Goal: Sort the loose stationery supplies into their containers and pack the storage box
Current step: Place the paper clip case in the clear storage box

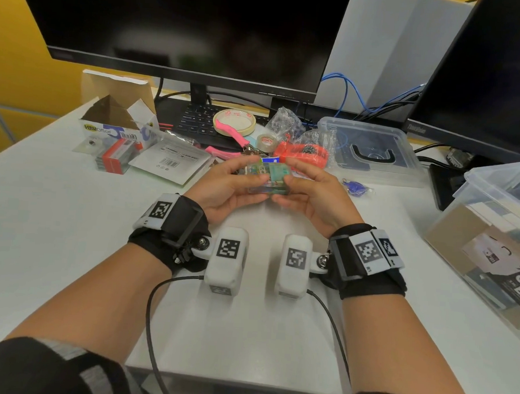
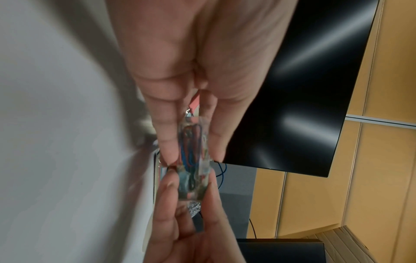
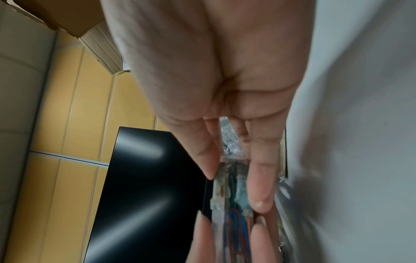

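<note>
Wrist views: coloured clips inside clear box, both hands pinching it.

White table: bears clutter along far half. Far left: opened cardboard office-supply box; just in front, red-and-grey stacked packs; beside those, flat clear bag with barcode label. Centre back: black keyboard, masking tape roll on it; small clear tape roll near; pink-handled tool. Orange item in crinkled plastic wrap. Right: clear lidded container; blue keyring trinket; large clear storage box at right edge.
</note>
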`<state>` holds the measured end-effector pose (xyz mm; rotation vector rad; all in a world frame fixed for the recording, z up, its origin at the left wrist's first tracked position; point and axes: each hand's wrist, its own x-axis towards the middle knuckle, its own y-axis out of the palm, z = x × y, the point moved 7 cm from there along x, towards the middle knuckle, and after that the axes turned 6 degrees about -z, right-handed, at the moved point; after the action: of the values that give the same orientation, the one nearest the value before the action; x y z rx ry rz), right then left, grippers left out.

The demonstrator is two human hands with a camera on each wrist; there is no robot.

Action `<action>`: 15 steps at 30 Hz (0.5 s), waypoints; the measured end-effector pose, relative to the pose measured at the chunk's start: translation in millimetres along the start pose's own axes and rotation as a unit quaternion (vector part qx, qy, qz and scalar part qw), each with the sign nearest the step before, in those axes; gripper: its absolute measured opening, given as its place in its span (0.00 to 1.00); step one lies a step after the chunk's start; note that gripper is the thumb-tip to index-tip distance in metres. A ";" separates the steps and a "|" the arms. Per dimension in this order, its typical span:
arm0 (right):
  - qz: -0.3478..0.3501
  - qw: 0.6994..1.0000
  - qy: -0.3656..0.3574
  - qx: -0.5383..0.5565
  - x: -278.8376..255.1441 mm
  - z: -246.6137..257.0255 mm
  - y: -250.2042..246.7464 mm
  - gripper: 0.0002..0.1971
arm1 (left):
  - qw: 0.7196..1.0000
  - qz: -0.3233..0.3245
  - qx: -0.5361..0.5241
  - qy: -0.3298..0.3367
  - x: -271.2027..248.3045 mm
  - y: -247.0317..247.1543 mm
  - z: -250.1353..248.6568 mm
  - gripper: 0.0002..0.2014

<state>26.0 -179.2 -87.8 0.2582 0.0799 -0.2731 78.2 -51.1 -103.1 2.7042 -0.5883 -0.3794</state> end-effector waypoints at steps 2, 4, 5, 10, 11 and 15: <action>-0.007 1.000 0.003 0.000 0.5 -1.7 0.5 0.19 | 1.000 -0.005 0.009 -0.001 0.1 -1.7 0.2 0.23; -0.014 1.000 0.002 0.001 1.6 -2.4 1.5 0.20 | 1.000 -0.011 0.013 -0.005 0.8 -3.4 0.1 0.24; -0.016 1.000 0.001 0.002 2.2 -3.1 2.2 0.21 | 1.000 -0.014 0.013 -0.006 1.1 -4.1 -0.2 0.24; -0.019 1.000 0.004 0.004 2.9 -5.9 2.9 0.23 | 0.999 -0.027 0.021 -0.008 0.6 -5.2 -0.1 0.25; -0.021 1.000 0.006 0.004 2.3 -6.6 2.9 0.23 | 0.999 -0.026 0.023 -0.011 0.4 -5.4 -0.2 0.26; -0.007 1.000 0.005 0.011 -1.2 3.5 -0.3 0.22 | 0.999 0.005 0.044 -0.015 -0.8 3.0 -12.1 0.26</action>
<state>25.0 -180.2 -84.4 0.2803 0.0891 -0.2863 80.4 -50.0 -90.8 2.7820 -0.6420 -0.4007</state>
